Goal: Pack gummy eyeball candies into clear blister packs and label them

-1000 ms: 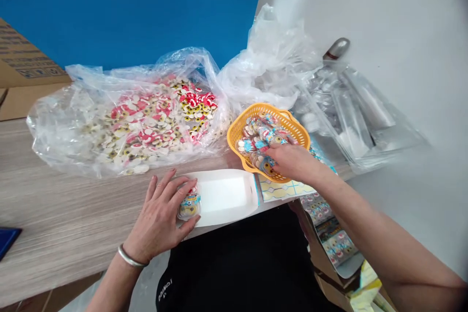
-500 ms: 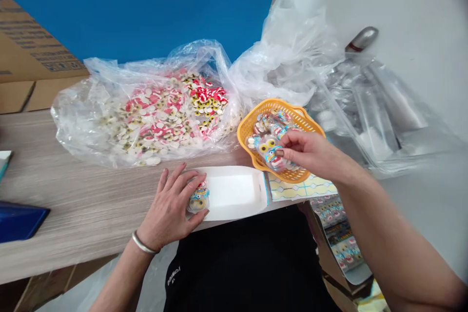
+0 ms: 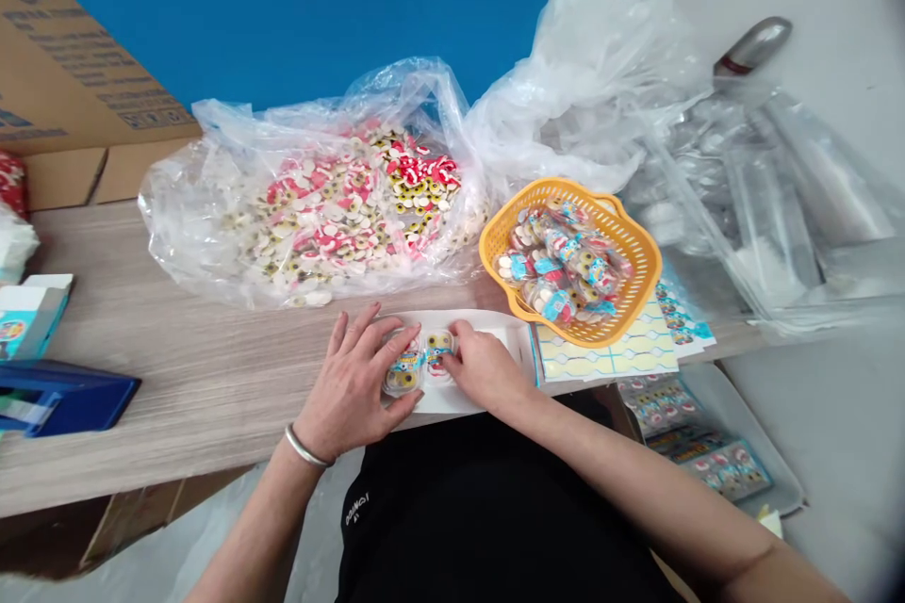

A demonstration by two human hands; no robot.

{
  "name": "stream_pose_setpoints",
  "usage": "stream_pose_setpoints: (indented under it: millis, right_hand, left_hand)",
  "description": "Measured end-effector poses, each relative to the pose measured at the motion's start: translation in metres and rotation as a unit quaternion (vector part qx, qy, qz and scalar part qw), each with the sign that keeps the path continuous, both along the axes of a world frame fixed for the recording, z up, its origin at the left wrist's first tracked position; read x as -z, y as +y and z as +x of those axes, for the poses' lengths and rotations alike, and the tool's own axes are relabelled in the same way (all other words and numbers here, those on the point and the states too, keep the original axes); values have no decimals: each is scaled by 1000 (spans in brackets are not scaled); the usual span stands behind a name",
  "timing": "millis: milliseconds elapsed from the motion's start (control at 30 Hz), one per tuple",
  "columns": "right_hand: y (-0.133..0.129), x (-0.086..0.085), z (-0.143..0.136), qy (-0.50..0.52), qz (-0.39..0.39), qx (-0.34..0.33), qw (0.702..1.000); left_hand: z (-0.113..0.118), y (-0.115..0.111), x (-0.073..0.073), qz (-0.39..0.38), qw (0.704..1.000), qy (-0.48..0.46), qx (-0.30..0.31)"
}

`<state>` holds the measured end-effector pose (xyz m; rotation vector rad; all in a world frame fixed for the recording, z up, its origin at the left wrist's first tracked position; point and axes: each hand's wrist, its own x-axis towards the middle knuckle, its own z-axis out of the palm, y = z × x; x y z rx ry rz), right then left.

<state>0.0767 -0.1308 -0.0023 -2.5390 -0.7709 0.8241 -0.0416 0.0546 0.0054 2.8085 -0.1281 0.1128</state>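
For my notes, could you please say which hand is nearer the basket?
Right. The right hand is to the near left of the basket; the left hand, farther left.

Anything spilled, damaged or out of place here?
Nothing stands out. The orange basket holds its small packs, the loose pieces appear contained in the clear bag, and two clear packs are side by side at the white tray, left hand on one, right hand on the other.
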Motion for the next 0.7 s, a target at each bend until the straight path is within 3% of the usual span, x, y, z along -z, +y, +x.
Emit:
stream_pose_setpoints:
  millis: [100,233,367,433,500,567,700]
  right_hand:
    - [6,-5,-8,-73,-70,-55,993]
    - [11,-13,-17,-112,-93,-80,986]
    - [-8,-53,-1,-138,-75,-89,984]
    - [-29,-77,23,-173,-78,-49,981]
    - [-50,-89,52,-228,-107,-2,968]
    - [-68,-88,80,-244,-147,-21,958]
    - [-87,-61,115,-168,-164,-109,966]
  left_hand:
    - [0,0,0,4,1000,-9,5]
    - [1,1,2,8,1000,-26,8]
    - [1,3,4,5,999,-31,12]
    - [0,3,4,6,999,-32,12]
    - [0,3,4,8,999,-31,11]
    - [0,2,4,10,999,-29,9]
    - [1,2,4,10,1000,-26,9]
